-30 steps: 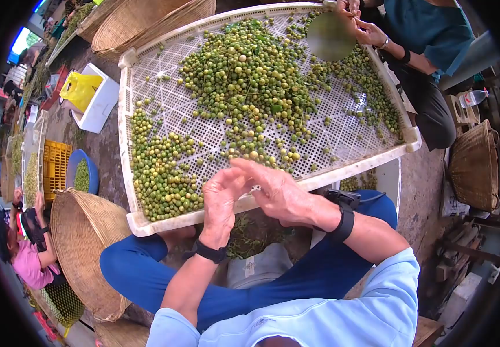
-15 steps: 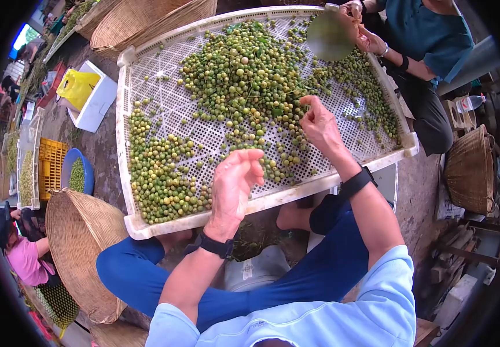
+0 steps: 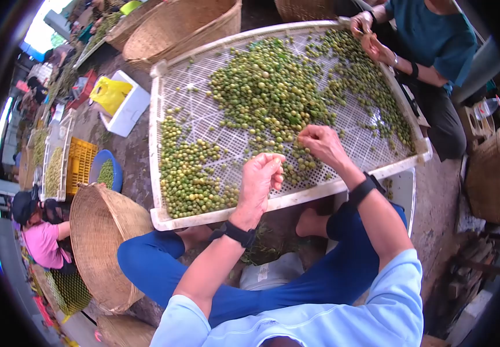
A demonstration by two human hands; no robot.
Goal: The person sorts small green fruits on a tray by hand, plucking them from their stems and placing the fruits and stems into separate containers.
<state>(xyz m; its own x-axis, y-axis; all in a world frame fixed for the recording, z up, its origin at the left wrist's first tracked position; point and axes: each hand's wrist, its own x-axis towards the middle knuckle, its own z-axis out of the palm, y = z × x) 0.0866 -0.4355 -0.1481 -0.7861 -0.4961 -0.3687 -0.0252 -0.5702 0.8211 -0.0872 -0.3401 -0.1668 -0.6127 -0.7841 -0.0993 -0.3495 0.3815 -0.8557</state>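
Observation:
A white perforated plastic tray (image 3: 198, 128) lies in front of me, bearing a large heap of small round green-yellow fruits (image 3: 264, 81) with a few leaves and stems among them. Over the tray's near edge is my left hand (image 3: 261, 180), its thumb and fingertips pressed together; what they hold, if anything, is too small to name. My right hand (image 3: 323, 146) is just above the fruits at the near side of the heap. Its fingers are curled down into a pinch, and their tips hide whatever is between them. A looser group of fruits (image 3: 189, 173) covers the tray's left part.
Across the tray's far right corner a co-worker's hands (image 3: 371, 43) are held close together. Wicker baskets (image 3: 102, 243) stand at my left and beyond the tray (image 3: 183, 29). Further left are a blue basin (image 3: 112, 168), a yellow crate (image 3: 80, 162) and a white foam box (image 3: 131, 107).
The view has shifted, so the tray appears further right. My left fingers have closed from a loose curl into a pinch. My right fingers have tipped down toward the fruits.

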